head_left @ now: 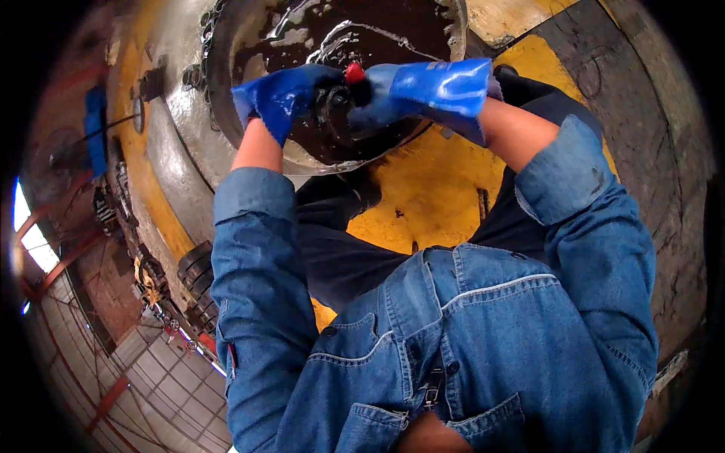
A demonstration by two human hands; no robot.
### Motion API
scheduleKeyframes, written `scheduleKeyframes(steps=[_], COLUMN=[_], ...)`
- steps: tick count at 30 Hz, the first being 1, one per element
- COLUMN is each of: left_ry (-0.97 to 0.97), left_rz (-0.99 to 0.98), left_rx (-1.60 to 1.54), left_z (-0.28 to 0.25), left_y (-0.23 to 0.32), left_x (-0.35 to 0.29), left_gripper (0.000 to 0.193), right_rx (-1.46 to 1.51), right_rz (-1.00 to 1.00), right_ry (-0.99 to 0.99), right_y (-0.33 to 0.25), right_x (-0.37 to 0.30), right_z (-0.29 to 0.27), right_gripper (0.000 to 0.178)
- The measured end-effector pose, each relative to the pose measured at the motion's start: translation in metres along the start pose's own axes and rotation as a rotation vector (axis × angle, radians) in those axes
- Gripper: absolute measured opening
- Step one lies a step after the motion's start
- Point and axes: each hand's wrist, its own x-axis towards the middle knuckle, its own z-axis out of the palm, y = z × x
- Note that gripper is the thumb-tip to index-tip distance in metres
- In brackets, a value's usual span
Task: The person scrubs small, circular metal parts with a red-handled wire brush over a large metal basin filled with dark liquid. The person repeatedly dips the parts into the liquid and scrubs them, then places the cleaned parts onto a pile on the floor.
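Note:
Both my hands wear long blue rubber gloves and are over a round metal basin (222,83) of dark, oily liquid. In my left hand (302,84), the fingers are closed around a dark, round, ring-like part (337,98), wet and partly hidden. My right hand (385,94) is closed beside it, with stained fingertips at the part's right side. A small red-ended object (354,72) sticks up at the right thumb. Its dark lower portion goes down between the hands, so I cannot make out its kind.
Under the basin and my crossed legs lies a worn yellow surface (423,189). Several small dark rings (195,75) sit left of the basin. Stacked black round parts (198,272) are farther left. A dark grey floor strip (642,151) runs along the right.

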Motion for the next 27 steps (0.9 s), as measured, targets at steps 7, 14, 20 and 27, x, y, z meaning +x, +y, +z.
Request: scheduleKeyframes(steps=[7, 14, 20, 27], left_ry=[-0.064, 0.14, 0.645, 0.783], left_rz=[-0.035, 0.016, 0.014, 0.144], left_rx=[-0.401, -0.675, -0.037, -0.066], left_z=[0.011, 0.076, 0.141, 0.137], left_y=[-0.032, -0.059, -0.042, -0.042], left_x=[0.014, -0.07, -0.099, -0.092], left_gripper=[0.04, 0.05, 0.055, 0.044], right_rx=[-0.357, 0.099, 0.441, -0.354], right_rz=[-0.216, 0.059, 0.054, -0.035], right_ry=[0.418, 0.214, -0.012, 0.292], right_y=[0.034, 0.036, 0.034, 0.026], right_x=[0.008, 0.01, 0.003, 0.013], right_z=[0.034, 0.022, 0.012, 0.028], right_gripper=[0.03, 0.038, 0.043, 0.028])
